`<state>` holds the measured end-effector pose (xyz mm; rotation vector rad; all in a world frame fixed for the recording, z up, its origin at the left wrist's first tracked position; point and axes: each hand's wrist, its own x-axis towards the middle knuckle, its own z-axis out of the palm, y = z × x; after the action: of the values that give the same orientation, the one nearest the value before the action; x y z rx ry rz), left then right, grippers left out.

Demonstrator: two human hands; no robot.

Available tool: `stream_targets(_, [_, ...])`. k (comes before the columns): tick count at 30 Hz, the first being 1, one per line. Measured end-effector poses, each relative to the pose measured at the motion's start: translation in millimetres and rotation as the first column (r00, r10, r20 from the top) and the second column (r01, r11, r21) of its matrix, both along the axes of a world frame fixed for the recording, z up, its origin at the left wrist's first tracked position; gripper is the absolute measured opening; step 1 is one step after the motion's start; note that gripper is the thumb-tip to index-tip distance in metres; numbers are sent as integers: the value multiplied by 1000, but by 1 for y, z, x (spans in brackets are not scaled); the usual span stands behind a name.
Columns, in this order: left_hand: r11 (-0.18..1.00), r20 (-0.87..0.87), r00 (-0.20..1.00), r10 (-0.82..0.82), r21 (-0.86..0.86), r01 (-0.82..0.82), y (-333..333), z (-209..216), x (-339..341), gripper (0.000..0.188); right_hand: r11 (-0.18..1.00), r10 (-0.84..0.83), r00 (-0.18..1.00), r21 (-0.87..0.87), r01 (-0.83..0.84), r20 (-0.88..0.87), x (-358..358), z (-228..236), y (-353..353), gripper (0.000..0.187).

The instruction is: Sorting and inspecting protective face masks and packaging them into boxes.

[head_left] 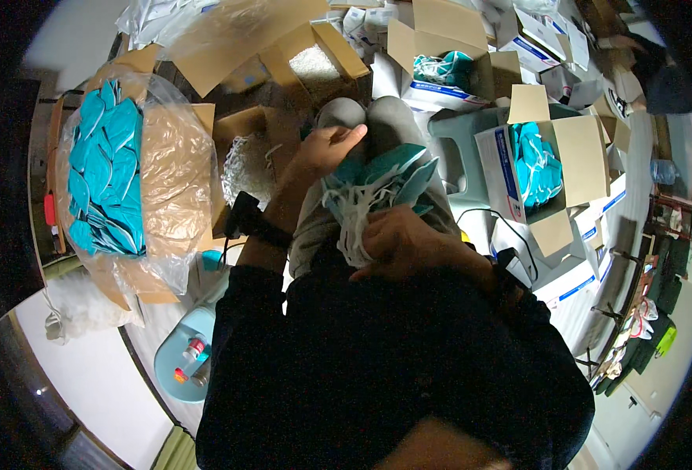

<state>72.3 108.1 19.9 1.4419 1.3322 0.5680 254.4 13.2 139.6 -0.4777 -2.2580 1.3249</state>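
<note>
A bunch of teal cup-shaped face masks [393, 163] lies across my lap, their white straps [352, 227] gathered and hanging toward me. My right hand [408, 244] is closed round the straps at the near side of the bunch. Above my left knee, just left of the masks, hovers my left hand [328, 149]. Its fingers are loosely bent, the thumb side toward the right, and nothing shows in it. The undersides of its fingers are hidden.
At left, a plastic-lined carton [177, 168] is full of teal masks. White straps [248, 168] fill an open box by my left knee; another box [346, 51] lies beyond. Boxes of strapped masks [535, 168] stand at right and ahead, around a grey-green stool [459, 133]. A blue stool [175, 352] holds bottles.
</note>
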Motion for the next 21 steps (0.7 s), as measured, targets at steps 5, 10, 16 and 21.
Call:
stream_targets(5, [995, 44, 998, -44, -90, 48, -4, 24, 31, 73, 970, 195, 769, -5, -242, 609, -7, 12, 14, 41])
stream_targets(10, [927, -389, 849, -357, -32, 374, -25, 54, 59, 86, 947, 130, 894, 214, -241, 428, -17, -11, 8, 41])
stream_targets(16, [939, -421, 842, -339, -99, 328, -18, 21, 30, 34, 966, 241, 766, -69, -251, 596, -27, -16, -1, 34])
stream_targets(21, [987, 25, 989, 146, 57, -147, -28, 21, 19, 21, 737, -292, 921, 674, 46, 256, -11, -44, -17, 32])
